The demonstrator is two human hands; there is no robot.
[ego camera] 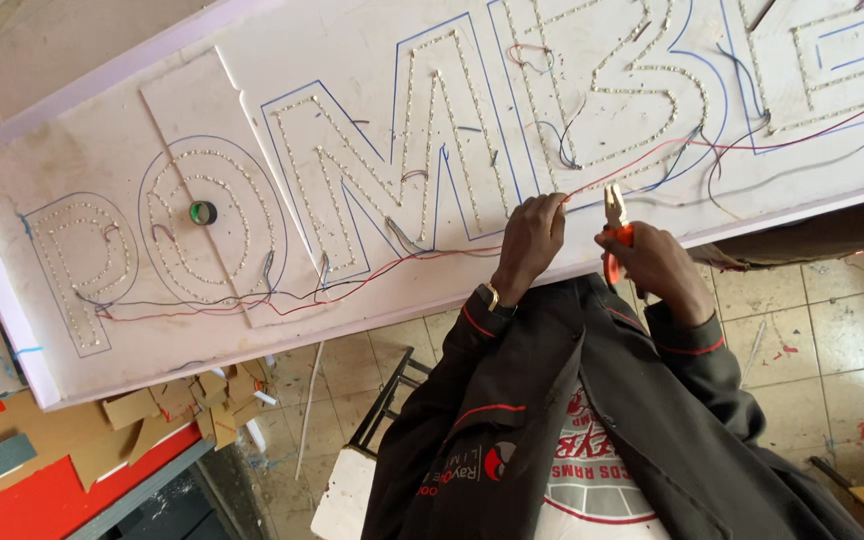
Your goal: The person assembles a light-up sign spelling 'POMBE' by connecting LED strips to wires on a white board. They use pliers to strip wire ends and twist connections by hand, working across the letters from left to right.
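A long white sign board (252, 70) lies in front of me, with large letter shapes outlined in blue and filled with rows of small LED dots. Red, black and blue wires (352, 283) run along its near edge. My left hand (534, 238), a band on its wrist, pinches the red wire (592, 182) at the board's near edge. My right hand (660, 265) grips orange-handled pliers (614, 215), whose jaws point at the red wire just right of my left fingers. Dark jacket sleeves cover both my arms.
A small roll of dark tape (203, 212) sits on the board inside a round letter at the left. Cardboard scraps (192, 400), a red panel (62, 495) and a thin white tube (307, 410) lie on the tiled floor (832, 330). A black metal frame (392, 395) stands below the board.
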